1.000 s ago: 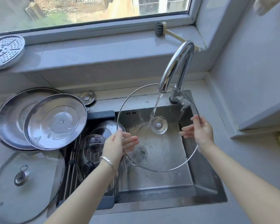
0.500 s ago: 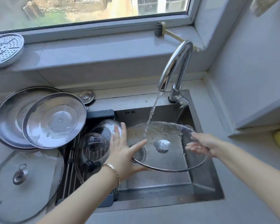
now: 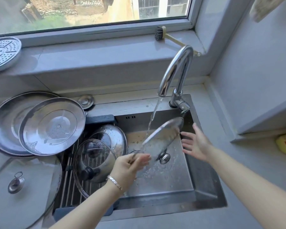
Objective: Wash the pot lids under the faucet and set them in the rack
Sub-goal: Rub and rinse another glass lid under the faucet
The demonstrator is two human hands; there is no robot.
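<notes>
- The left hand point(image 3: 130, 166), lower centre of the frame, is over the sink point(image 3: 203, 179). Its fingers curl round the lower rim of the glass lid point(image 3: 162, 136) and grip it. A bracelet point(image 3: 114, 180) is on the wrist.
- The glass lid is at the centre of the frame, above the basin. It is tilted steeply, with its upper edge toward the faucet point(image 3: 177, 70), and it is blurred. Its metal knob point(image 3: 164, 158) shows near the lower edge.
- The right hand point(image 3: 195, 142), right of centre, has its palm open and fingers spread, holding nothing. The fingertips are just beside the lid's right rim; whether they touch it cannot be told.
- The water stream point(image 3: 153, 116) falls from the faucet spout onto the lid's upper face.
- The rack point(image 3: 68, 187) fills the left part of the sink. It carries a black-knobbed lid point(image 3: 92, 162) leaning on a steel domed lid point(image 3: 116, 138) behind it.
- On the counter point(image 3: 229, 154) at the left of the frame are two overlapping steel lids point(image 3: 51, 126). A large flat lid point(image 3: 31, 187) lies below them.
- On the window sill point(image 3: 97, 58) are a perforated plate point(image 3: 3, 53) at upper left and a brush point(image 3: 160, 33) at upper right.
</notes>
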